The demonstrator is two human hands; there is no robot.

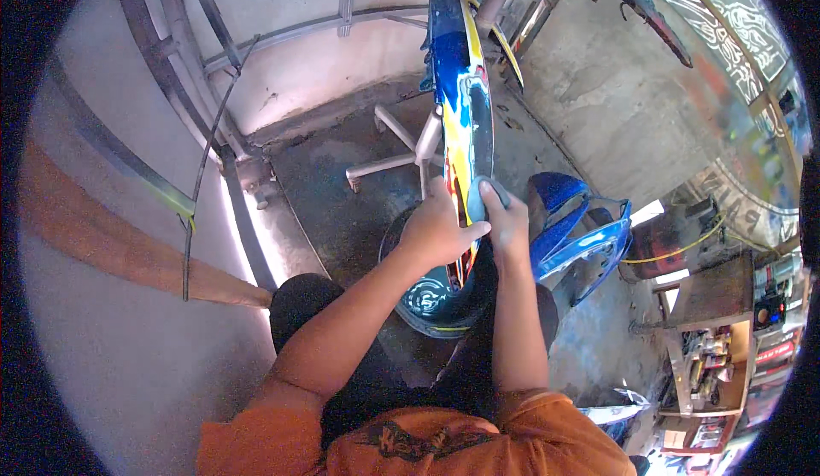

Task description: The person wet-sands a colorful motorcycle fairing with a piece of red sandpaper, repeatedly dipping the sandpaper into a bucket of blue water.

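Observation:
A long, narrow body panel [459, 92], glossy blue, yellow and white with dark areas, stands tilted in front of me, its lower end over a dark round tub [440, 327]. My left hand [434, 227] is closed round the panel's left edge near that lower end. In my right hand [506, 224] is a flat grey-blue pad [475, 204], pressed against the panel's right side with the thumb on top. Whether the pad is a sponge or folded abrasive I cannot tell. Liquid with pale reflections shows inside the tub, between my knees.
Behind the panel is a pale stand with splayed legs [384, 169]. Blue fairing pieces [576, 228] lie right of the tub. A wooden shelf [736, 365] with small items stands at far right. Along the left wall run metal bars [162, 58] and a wooden beam [162, 258].

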